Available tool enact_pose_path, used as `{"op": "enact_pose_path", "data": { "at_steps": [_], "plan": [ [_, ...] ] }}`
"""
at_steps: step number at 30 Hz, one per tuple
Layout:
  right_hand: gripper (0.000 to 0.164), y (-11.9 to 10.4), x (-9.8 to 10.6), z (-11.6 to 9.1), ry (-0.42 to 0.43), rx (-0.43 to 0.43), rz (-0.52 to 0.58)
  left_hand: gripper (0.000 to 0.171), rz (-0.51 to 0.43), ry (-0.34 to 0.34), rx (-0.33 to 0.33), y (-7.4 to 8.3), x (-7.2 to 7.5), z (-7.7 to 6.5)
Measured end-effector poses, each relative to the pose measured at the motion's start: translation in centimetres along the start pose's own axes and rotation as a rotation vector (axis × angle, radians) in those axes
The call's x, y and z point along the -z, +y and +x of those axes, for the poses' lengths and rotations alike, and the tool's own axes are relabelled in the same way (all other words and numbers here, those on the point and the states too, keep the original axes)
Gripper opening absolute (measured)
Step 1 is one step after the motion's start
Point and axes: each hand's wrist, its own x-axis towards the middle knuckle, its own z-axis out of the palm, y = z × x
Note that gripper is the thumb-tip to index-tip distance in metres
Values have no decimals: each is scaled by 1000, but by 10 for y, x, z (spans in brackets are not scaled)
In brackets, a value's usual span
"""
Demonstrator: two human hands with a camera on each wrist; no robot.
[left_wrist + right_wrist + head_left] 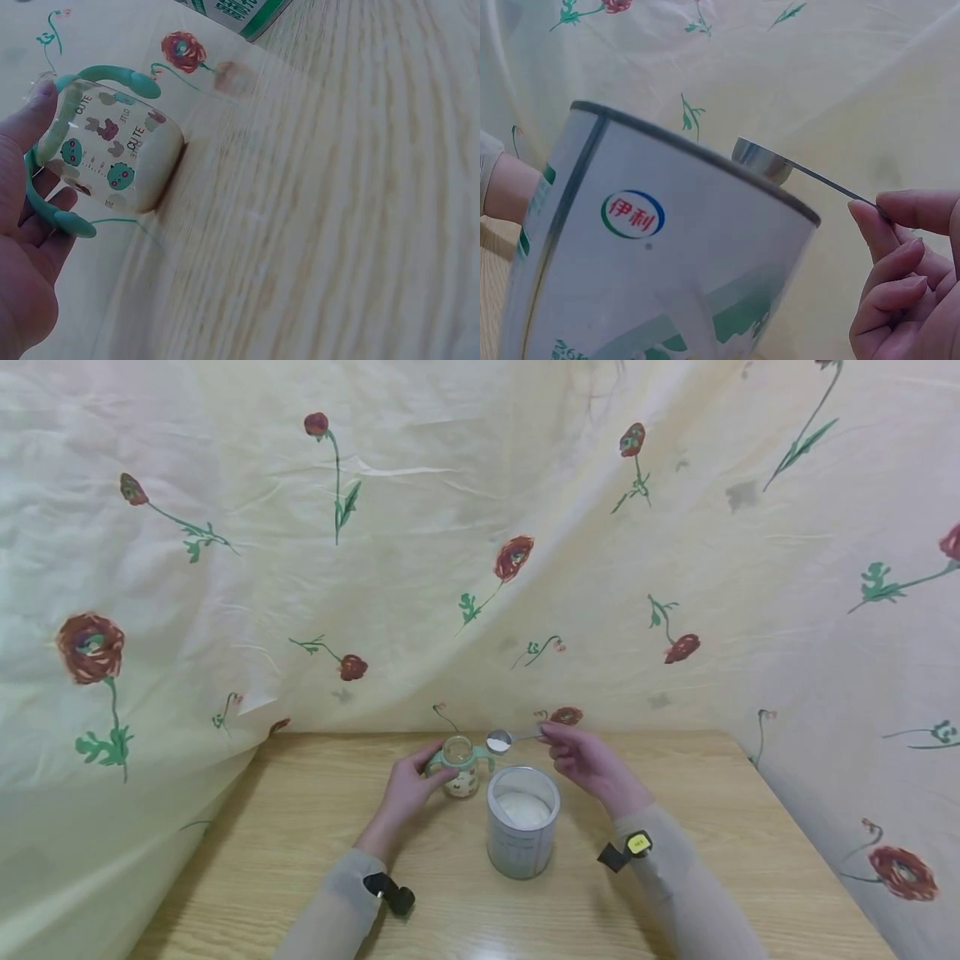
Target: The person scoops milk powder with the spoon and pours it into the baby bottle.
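My left hand (407, 792) holds a small clear baby bottle (462, 783) around its upper part, by the green two-handled collar. It stands uncapped on the table, and the left wrist view shows whitish contents at the bottom of the printed bottle (112, 142). Between thumb and forefinger, my right hand (591, 766) pinches the handle end of a metal measuring spoon (498, 742). White powder fills the spoon's bowl, which is held level just right of the bottle's mouth. An open milk powder can (521, 847) with white powder inside stands in front of both hands.
The wooden table (300, 827) ends at the back against a hanging cloth (420, 610) with red flowers, which also runs along both sides. In the right wrist view the can's wall (697, 247) covers part of the spoon's bowl.
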Motion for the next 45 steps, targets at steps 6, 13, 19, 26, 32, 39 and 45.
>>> {"op": "enact_pose_path", "data": {
  "at_steps": [6, 13, 19, 26, 32, 39, 45],
  "plan": [
    [22, 3, -2, 9, -15, -11, -61, 63, -23, -4, 1, 1, -4, -1],
    [16, 10, 3, 19, -21, -8, -110, 62, -26, -24, 27, 6, -9, 0],
    [16, 16, 4, 25, 11, 6, -159, 62, -16, -32, 28, 8, -12, -1],
    [18, 22, 4, 28, 35, 24, -185, 59, -35, -23, 18, 5, -13, -1],
    [35, 26, 3, 34, 43, 42, -241, 57, -43, -14, 13, 3, -12, -2],
    [48, 32, 2, 39, 116, 110, -383, 58, -22, -18, 17, 4, -11, -2],
    [50, 35, 5, 43, 159, 155, -483, 58, -35, -21, 24, 6, -11, -2]
  ]
}}
